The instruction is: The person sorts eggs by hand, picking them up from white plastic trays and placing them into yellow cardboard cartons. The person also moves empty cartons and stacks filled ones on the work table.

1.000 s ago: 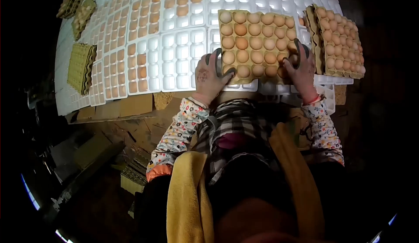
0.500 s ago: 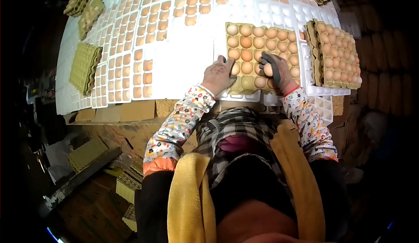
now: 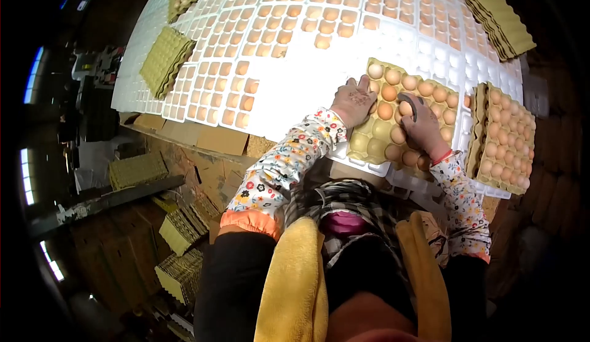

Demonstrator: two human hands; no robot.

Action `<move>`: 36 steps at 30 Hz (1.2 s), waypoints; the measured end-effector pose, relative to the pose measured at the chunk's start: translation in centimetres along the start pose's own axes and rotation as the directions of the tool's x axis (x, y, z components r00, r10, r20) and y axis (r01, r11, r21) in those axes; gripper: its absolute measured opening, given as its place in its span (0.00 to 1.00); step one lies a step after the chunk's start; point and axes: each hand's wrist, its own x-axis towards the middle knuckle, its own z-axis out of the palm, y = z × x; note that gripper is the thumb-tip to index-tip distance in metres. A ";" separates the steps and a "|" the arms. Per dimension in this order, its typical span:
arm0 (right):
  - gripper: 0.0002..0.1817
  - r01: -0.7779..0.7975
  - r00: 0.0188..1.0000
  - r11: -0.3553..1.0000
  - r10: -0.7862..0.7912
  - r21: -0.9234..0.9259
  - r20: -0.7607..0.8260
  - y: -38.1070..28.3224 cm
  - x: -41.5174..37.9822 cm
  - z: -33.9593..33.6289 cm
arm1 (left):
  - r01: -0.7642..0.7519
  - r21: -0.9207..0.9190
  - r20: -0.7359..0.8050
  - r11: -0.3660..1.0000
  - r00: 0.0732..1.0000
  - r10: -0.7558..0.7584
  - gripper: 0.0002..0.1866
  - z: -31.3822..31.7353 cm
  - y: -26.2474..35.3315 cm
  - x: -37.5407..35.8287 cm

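At the left edge of a pulp egg tray (image 3: 380, 134), my left hand (image 3: 354, 102) is bent with its fingers curled around an egg (image 3: 373, 86) near the tray's upper-left corner; the palm side is hidden. My right hand (image 3: 424, 127), with dark coverings on its fingers, is closed over the tray's middle and grips another egg (image 3: 405, 108) between thumb and fingers. Brown eggs fill the tray's upper and right cells, while several lower-left cells are bare. Beneath the tray lie white plastic trays (image 3: 362, 165).
White compartment trays with eggs (image 3: 270, 31) spread over the table. A full pulp tray of eggs (image 3: 505, 139) stands at the right on other trays. Stacked pulp trays sit at the left (image 3: 166, 61) and upper right (image 3: 501, 23). More stacks (image 3: 181, 228) are below the table's left side.
The view has swung, so the table appears farther right and lower. More lower-left cells of the pulp tray are bare. Both hands have moved up the tray toward its upper rows.
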 end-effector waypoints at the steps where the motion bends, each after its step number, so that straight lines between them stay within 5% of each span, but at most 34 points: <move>1: 0.22 0.092 0.996 0.946 -0.087 -0.311 0.027 -0.2 0.2 0.5 | 0.045 -0.108 0.004 0.993 0.999 -0.045 0.32 -1.9 0.1 -1.1; 3: 0.25 0.231 0.966 0.541 -0.223 -0.809 0.127 -0.6 1.0 1.0 | 0.215 -0.397 -0.052 0.892 0.965 -0.256 0.33 -1.9 -1.2 -2.7; 6: 0.22 0.114 0.990 0.302 -0.113 -0.946 0.083 -0.2 2.5 4.1 | 0.341 -0.619 -0.070 0.707 0.873 -0.483 0.36 -2.0 -7.5 -3.0; 8: 0.21 0.059 0.997 0.451 -0.072 -0.890 0.030 -0.4 3.0 4.4 | 0.437 -0.643 -0.006 0.629 0.818 -0.575 0.34 -2.3 -12.3 -1.3; 10: 0.23 -0.020 1.000 0.566 0.023 -0.824 -0.008 -3.1 2.7 3.2 | 0.515 -0.469 0.067 0.717 0.831 -0.552 0.33 -1.2 -15.1 1.1; 11: 0.28 -0.129 0.988 0.715 0.156 -0.687 -0.023 -4.1 2.9 2.4 | 0.534 -0.386 0.096 0.752 0.834 -0.543 0.32 -0.4 -15.9 2.5; 14: 0.28 -0.095 0.995 0.974 0.095 -0.204 -0.011 -5.8 4.4 1.8 | 0.393 -0.388 0.142 0.834 0.919 -0.367 0.35 -1.5 -18.4 2.5; 16: 0.28 -0.007 1.000 0.939 0.005 -0.343 -0.008 -9.0 8.0 3.6 | 0.328 -0.427 0.125 0.843 0.944 -0.304 0.28 0.3 -21.2 3.8; 18: 0.28 0.102 0.993 0.700 -0.034 -0.707 0.110 -10.1 13.8 6.3 | 0.201 -0.556 -0.193 0.806 0.913 -0.361 0.23 -0.8 -21.7 4.8; 20: 0.27 0.257 0.964 0.531 -0.076 -0.807 0.257 -8.6 19.5 8.7 | -0.036 -0.505 -0.535 0.862 0.797 -0.281 0.19 2.2 -23.1 8.4; 22: 0.25 0.263 0.940 0.513 0.055 -0.817 0.337 -7.6 23.1 9.6 | 0.067 -0.370 -0.494 0.927 0.831 -0.257 0.20 3.9 -23.5 9.1; 23: 0.24 0.204 0.934 0.582 0.126 -0.787 0.336 -7.7 23.4 8.9 | -0.002 -0.322 -0.533 0.947 0.827 -0.179 0.21 5.3 -24.1 9.4; 26: 0.21 0.085 0.995 0.747 -0.029 -0.659 0.096 -4.3 24.2 7.8 | 0.031 -0.286 -0.482 0.958 0.860 -0.171 0.21 4.6 -23.8 9.3; 28: 0.19 0.127 0.984 0.717 -0.176 -0.685 -0.002 -2.2 24.8 8.0 | 0.040 -0.278 -0.474 0.960 0.864 -0.173 0.21 4.6 -23.6 9.4; 30: 0.20 0.179 0.957 0.766 -0.281 -0.618 -0.071 -0.6 24.2 8.4 | 0.031 -0.248 -0.502 0.968 0.851 -0.156 0.23 4.8 -24.0 9.3; 32: 0.20 0.077 0.896 0.917 -0.236 -0.390 -0.377 -3.6 20.2 7.6 | -0.012 -0.341 -0.563 0.940 0.803 -0.194 0.25 4.3 -23.6 8.9; 34: 0.18 0.020 0.804 0.983 0.093 0.183 -0.588 -3.6 14.7 5.2 | -0.012 -0.455 -0.589 0.891 0.754 -0.291 0.25 4.4 -23.0 8.8; 36: 0.16 -0.063 0.726 0.883 0.360 0.464 -0.586 -1.9 8.8 1.8 | -0.261 -0.600 -0.653 0.756 0.707 -0.273 0.25 3.0 -19.5 7.8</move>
